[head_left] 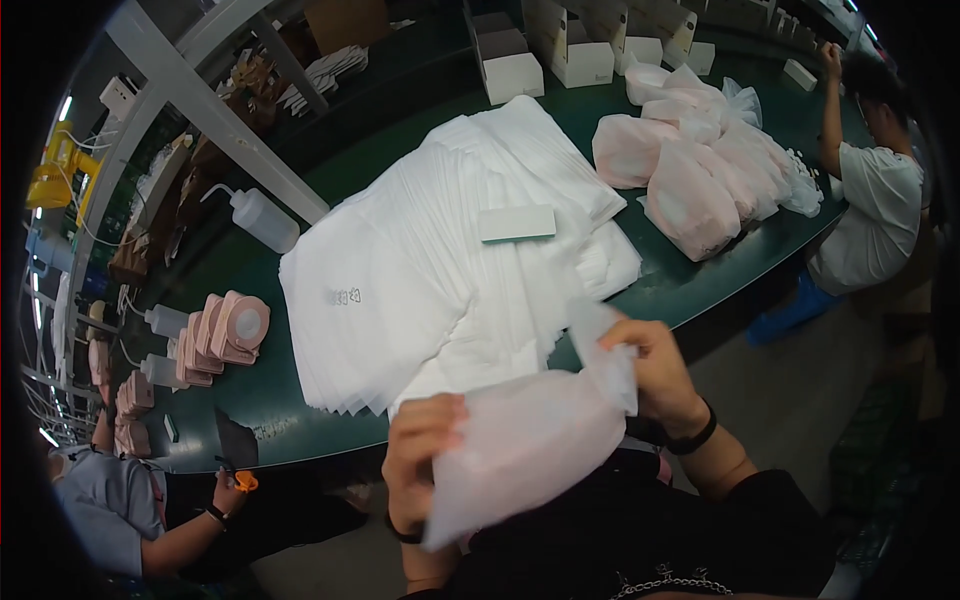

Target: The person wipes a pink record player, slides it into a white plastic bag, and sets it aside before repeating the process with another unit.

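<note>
The left hand (422, 440) is curled, with the fingers bent over the left end of a cloudy white bag (535, 435), and the right hand (655, 375) is closed on a bunched part of the film at the other end; how tightly either one grips I cannot tell, because of the blur. The bag hangs between the two hands, close before the body, and a pale pink thing shows through it. Holding it at both ends probably keeps the film stretched and the load level. Just beyond the hands, a fanned pile of thin white sheets (400, 260) covers much of the green table (690, 285); its near edges lie spread, which seems to make them easy to reach. The small white box (517, 222) on top perhaps serves as a weight, and it would hinder lifting the sheets under it. Past the right hand, filled pinkish bags (690, 200) are heaped, so they take the space on that side. Farther to the left of the left hand stand pink devices (230, 330) in a row, and a squeeze bottle (265, 220) is beside the pile. One co-worker (875, 210) is at the far right, another (105, 510) at the left.
</note>
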`<act>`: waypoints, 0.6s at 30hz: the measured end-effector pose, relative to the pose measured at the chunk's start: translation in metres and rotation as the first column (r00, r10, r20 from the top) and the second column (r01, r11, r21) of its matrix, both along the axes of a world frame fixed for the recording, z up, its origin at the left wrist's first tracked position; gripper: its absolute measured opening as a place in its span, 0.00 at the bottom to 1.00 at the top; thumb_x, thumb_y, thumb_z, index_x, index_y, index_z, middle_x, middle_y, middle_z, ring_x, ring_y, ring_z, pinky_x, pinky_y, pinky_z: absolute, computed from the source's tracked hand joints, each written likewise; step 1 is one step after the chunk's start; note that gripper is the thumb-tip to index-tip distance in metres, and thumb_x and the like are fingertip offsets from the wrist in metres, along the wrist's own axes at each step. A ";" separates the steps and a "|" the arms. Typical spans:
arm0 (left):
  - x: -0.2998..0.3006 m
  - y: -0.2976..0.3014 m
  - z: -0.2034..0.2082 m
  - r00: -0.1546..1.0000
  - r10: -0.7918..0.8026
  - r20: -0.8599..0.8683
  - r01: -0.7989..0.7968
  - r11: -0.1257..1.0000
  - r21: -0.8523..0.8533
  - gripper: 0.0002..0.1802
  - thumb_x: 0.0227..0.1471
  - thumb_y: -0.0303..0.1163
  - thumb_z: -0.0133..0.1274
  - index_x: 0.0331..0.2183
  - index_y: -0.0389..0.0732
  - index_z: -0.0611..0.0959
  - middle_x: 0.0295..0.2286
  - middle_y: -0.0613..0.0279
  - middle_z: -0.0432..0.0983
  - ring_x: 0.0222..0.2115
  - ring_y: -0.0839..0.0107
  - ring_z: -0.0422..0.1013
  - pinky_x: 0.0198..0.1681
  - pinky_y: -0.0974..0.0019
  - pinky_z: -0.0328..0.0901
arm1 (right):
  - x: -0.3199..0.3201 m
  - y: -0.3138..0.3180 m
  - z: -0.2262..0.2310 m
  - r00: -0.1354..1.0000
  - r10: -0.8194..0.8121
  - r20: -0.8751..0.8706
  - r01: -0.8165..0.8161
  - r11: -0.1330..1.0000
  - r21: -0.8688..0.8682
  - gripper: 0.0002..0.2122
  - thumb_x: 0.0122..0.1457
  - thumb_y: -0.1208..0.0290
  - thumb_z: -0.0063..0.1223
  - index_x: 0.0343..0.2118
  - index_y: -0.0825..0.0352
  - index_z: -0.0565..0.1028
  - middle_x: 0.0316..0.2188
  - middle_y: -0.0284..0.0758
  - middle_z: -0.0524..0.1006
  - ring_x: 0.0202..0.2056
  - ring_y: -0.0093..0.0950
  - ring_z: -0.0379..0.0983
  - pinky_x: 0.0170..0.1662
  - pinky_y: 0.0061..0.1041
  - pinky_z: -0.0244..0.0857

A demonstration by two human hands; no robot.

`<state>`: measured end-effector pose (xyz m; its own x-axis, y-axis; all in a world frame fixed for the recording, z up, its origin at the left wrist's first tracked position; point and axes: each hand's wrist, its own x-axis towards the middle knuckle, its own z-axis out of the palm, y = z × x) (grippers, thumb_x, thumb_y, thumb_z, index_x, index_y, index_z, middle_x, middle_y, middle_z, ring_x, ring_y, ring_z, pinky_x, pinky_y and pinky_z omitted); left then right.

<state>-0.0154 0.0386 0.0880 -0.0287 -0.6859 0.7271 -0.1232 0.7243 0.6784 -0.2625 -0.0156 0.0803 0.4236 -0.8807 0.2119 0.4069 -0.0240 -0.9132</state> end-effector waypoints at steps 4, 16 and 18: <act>0.004 -0.005 0.032 0.816 -0.472 0.334 0.406 0.879 0.251 0.35 0.31 0.34 0.68 0.44 0.34 0.74 0.36 0.50 0.74 0.36 0.59 0.72 0.40 0.64 0.66 | 0.008 0.016 -0.021 0.878 0.433 -0.204 -0.293 0.824 0.485 0.19 0.50 0.77 0.57 0.47 0.70 0.71 0.42 0.33 0.72 0.42 0.24 0.69 0.46 0.20 0.63; -0.034 -0.038 0.004 0.996 -0.092 0.014 0.065 0.799 0.598 0.31 0.45 0.31 0.59 0.50 0.35 0.67 0.46 0.52 0.65 0.47 0.61 0.63 0.52 0.65 0.57 | -0.028 0.005 -0.010 0.855 -0.019 -0.518 0.106 0.985 0.139 0.33 0.43 0.49 0.60 0.45 0.71 0.67 0.38 0.33 0.71 0.38 0.21 0.67 0.43 0.20 0.60; -0.012 -0.047 0.013 0.982 -0.057 0.181 -0.015 0.927 0.376 0.27 0.47 0.31 0.57 0.49 0.35 0.68 0.45 0.52 0.66 0.46 0.60 0.64 0.51 0.64 0.58 | -0.052 -0.012 -0.004 0.785 -0.261 -0.561 0.232 0.965 -0.124 0.28 0.48 0.52 0.56 0.43 0.73 0.68 0.39 0.35 0.70 0.39 0.22 0.65 0.45 0.21 0.59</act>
<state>-0.0276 -0.0087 0.1014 -0.1556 -0.9041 0.3979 -0.2607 0.4261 0.8663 -0.3150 -0.0272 0.0762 0.2499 -0.9672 0.0450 -0.2101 -0.0995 -0.9726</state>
